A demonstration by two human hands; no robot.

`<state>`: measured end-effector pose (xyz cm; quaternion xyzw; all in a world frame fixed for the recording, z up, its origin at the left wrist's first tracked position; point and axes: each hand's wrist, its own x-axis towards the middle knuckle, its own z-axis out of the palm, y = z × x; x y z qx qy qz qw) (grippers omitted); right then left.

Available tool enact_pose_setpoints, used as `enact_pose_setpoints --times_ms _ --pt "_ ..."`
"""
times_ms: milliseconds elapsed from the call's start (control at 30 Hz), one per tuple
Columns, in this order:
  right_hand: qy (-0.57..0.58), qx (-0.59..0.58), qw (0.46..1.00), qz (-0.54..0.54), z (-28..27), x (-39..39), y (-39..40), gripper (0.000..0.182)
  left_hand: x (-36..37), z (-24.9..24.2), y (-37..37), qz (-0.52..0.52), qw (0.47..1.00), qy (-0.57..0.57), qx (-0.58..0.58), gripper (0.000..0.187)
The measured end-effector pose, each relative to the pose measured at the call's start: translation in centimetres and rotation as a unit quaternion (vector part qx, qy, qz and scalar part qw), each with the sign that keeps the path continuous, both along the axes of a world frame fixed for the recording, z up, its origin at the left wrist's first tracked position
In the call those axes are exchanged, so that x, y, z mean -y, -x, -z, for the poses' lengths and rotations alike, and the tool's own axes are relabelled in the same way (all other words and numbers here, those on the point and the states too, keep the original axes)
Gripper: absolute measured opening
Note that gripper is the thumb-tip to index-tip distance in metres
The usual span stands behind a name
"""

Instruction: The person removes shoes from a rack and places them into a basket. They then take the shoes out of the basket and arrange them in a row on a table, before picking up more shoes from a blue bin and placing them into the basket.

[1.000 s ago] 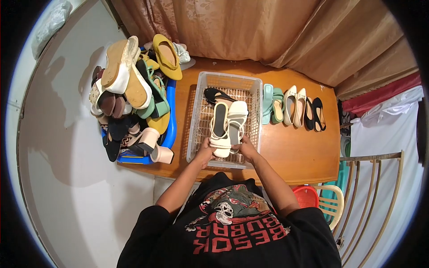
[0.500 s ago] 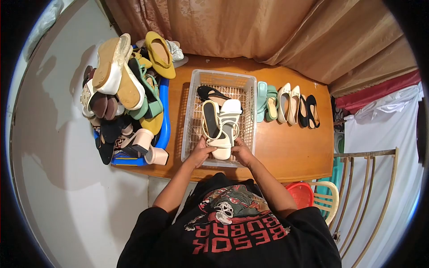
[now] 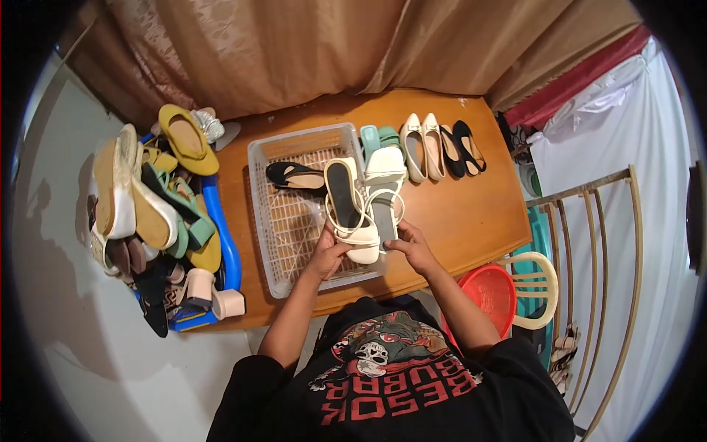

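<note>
My left hand [image 3: 329, 253] grips a cream strappy sandal [image 3: 362, 237] by its toe end, with the heel pointing away. Fingers of my right hand [image 3: 410, 248] are closed on a second cream sandal [image 3: 385, 163], whose white block heel also points away. Side by side, the two sandals are held above the right part of a clear plastic basket [image 3: 263, 214]. Inside the basket, at its far left, lies a black shoe [image 3: 294, 177].
A blue basket [image 3: 230, 247] at the left is heaped with several shoes. Right of the clear basket stand green sandals [image 3: 370, 138], cream flats [image 3: 414, 151] and black flats [image 3: 468, 147]. A red basin [image 3: 489, 298] and a cream chair [image 3: 535, 278] are beyond the table's right edge.
The view has turned to the right. Both hands have carried the cream sandals rightward over the basket, and the two sandals now lie more apart, showing the right one's insole.
</note>
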<state>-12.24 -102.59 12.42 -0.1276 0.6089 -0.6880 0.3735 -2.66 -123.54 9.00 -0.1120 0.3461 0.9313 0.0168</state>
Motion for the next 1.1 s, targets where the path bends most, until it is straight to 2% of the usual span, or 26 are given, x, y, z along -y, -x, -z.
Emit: enact_pose_setpoints --times_ms 67,133,200,333,433,467,533,567,600,700,800,867,1000,1100 --pt "0.020 -0.018 0.998 0.053 -1.3 -0.9 0.0 0.052 -1.4 0.8 1.5 0.009 1.000 0.009 -0.020 0.063" --pt "0.042 -0.038 0.993 0.104 -1.7 -2.2 0.4 0.053 -2.9 0.8 2.7 0.045 0.998 -0.033 -0.004 0.069" --pt "0.023 0.024 0.984 0.174 -0.9 -4.3 0.8 0.053 -4.6 0.6 3.8 0.054 0.998 -0.021 -0.005 0.071" --pt "0.018 0.032 0.980 0.195 0.5 -8.7 2.7 0.053 -7.9 0.1 6.1 0.065 0.998 -0.022 0.010 0.072" --pt "-0.018 -0.016 0.985 0.171 1.6 -11.9 4.2 0.056 -10.4 -0.5 7.7 0.080 0.995 -0.048 0.036 0.068" --pt "-0.010 -0.019 0.984 0.175 2.1 -12.9 4.7 0.056 -11.4 0.5 8.3 0.080 0.996 -0.028 0.040 0.072" --pt "0.011 0.004 0.981 0.193 2.9 -14.8 5.6 0.051 -13.3 0.1 9.5 0.116 0.992 0.003 0.052 0.072" --pt "0.041 0.041 0.973 0.223 3.3 -15.6 6.1 0.044 -14.5 0.1 10.2 0.111 0.992 0.019 0.063 0.071" --pt "0.050 0.045 0.972 0.227 4.2 -16.7 6.7 0.044 -15.8 0.1 10.9 0.107 0.991 0.035 0.076 0.069" --pt "-0.010 0.089 0.971 0.224 7.0 -21.0 8.5 0.040 -19.1 0.3 13.0 0.119 0.987 0.050 0.096 0.071" --pt "-0.038 0.092 0.971 0.218 9.3 -25.0 9.7 0.039 -21.8 3.0 14.1 0.141 0.976 0.078 0.144 0.072" --pt "-0.048 0.068 0.972 0.220 10.7 -26.9 10.2 0.038 -23.8 6.5 14.0 0.138 0.962 0.183 0.147 0.072" --pt "-0.048 0.078 0.970 0.227 13.4 -29.2 9.9 0.033 -26.8 7.5 13.0 0.099 0.970 0.057 0.215 0.072" --pt "-0.067 0.132 0.966 0.214 14.1 -29.3 8.7 0.033 -27.4 10.4 12.2 0.087 0.965 0.055 0.242 0.068"
